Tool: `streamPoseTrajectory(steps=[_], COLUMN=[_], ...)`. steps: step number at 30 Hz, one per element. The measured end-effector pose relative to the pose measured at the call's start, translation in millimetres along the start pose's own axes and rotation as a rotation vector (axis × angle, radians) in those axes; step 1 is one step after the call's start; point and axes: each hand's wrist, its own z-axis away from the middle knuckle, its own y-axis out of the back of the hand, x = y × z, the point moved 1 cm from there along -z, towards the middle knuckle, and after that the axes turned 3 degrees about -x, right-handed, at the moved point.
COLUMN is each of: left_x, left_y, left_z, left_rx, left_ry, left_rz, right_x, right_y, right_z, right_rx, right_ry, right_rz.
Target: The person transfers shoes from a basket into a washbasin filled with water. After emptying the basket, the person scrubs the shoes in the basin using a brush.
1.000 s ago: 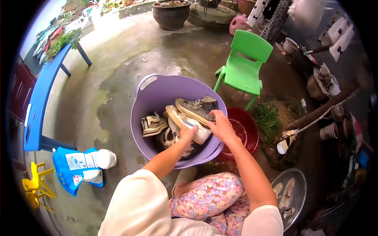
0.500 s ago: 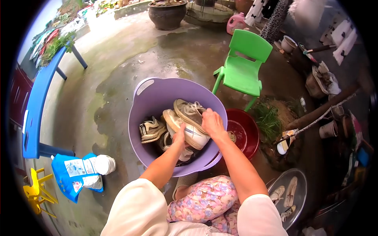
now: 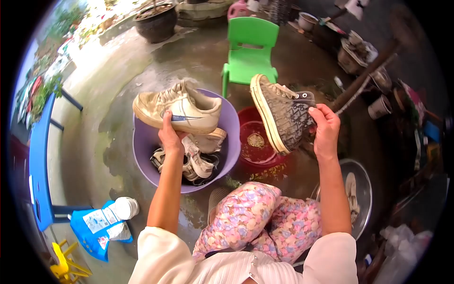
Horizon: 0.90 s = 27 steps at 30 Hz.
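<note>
My left hand [image 3: 172, 134] grips a dirty white sneaker [image 3: 194, 116] with a blue side stripe, holding it over the purple tub [image 3: 142, 146]. Several more shoes [image 3: 198, 158] lie heaped inside that tub. Off to the right, my right hand [image 3: 325, 128] pinches the heel side of a grey patterned high-top sneaker [image 3: 288, 113] with a cream sole. This high-top is tilted, its toe pointing up and away from me. Behind and below it stands a red basin [image 3: 250, 135], partly hidden by the shoe.
A green plastic chair [image 3: 250, 47] stands beyond the basins. At right, a clear basin [image 3: 362, 217] holds shoes, partly behind my arm. Left are a blue table [image 3: 40, 165], a blue bag [image 3: 94, 232], a white tub [image 3: 126, 208] and a small yellow chair [image 3: 66, 262].
Both sneakers have come up out of the purple tub and moved apart, the high-top to the right. My view has shifted right.
</note>
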Motion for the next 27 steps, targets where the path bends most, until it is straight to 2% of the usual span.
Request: streamPoseTrajectory(steps=[3,4,7,8,10,11,12,13,15,17,19,20,21,23,24,25,27], left_x=[18.2,17.6,-26.1,-58.6,-113.4,-122.0,-173.6,-197.7,-214.5,-286.4,-254.7,-265.3,-270.0,-265.7,-251.0,-239.7,-216.4], left_y=[-70.9,-97.4,-171.3,-188.8,-217.7,-231.3,-237.1,-247.8,-273.6,-283.5,-285.9,-285.3,-284.7,-279.3,-276.5,-278.3,-277.0], left_z=[57.6,83.6,152.4,168.9,208.5,242.8,251.1,257.5,281.2,297.2,353.7,372.5,386.8,405.0,408.6,394.1,358.7], left_rx=[-0.362,-0.509,-0.871,-0.941,-0.993,-1.05,-1.074,-1.127,-1.128,-1.088,-1.162,-1.32,-1.474,-1.57,-1.516,-1.577,-1.632], left_ry=[0.14,0.258,0.549,0.576,0.641,0.61,0.576,0.456,0.777,1.061,1.087,1.042,0.99,0.853,0.743,0.654,0.595], left_rz=[0.06,0.062,-0.081,-0.134,-0.535,-0.626,-0.645,-0.683,-0.763,-0.695,-0.752,-0.768,-0.783,-0.706,-0.719,-0.739,-0.772], right_x=[2.7,14.1,43.8,52.9,69.4,79.7,90.7,96.9,105.1,110.0,120.2,137.5,127.1,145.8,131.5,120.4,118.7], right_y=[66.3,86.8,153.8,169.9,203.2,220.7,238.1,252.2,273.4,289.1,307.3,322.7,332.1,366.3,368.2,364.9,373.0], right_z=[21.9,32.3,73.7,91.0,128.3,148.3,166.9,183.8,212.3,231.3,246.7,258.2,264.9,283.4,284.1,284.5,286.8], right_rx=[0.157,0.259,0.455,0.531,0.718,0.791,0.868,0.943,1.109,1.248,1.368,1.298,1.363,1.402,1.4,1.396,1.325], right_ry=[-0.044,-0.036,-0.134,-0.158,-0.222,-0.246,-0.258,-0.272,-0.308,-0.353,-0.344,-0.013,-0.032,-0.065,-0.067,-0.082,-0.153], right_rz=[0.147,0.108,0.062,0.059,-0.002,-0.031,-0.059,-0.079,-0.126,-0.127,-0.146,-0.3,-0.317,-0.317,-0.323,-0.333,-0.207])
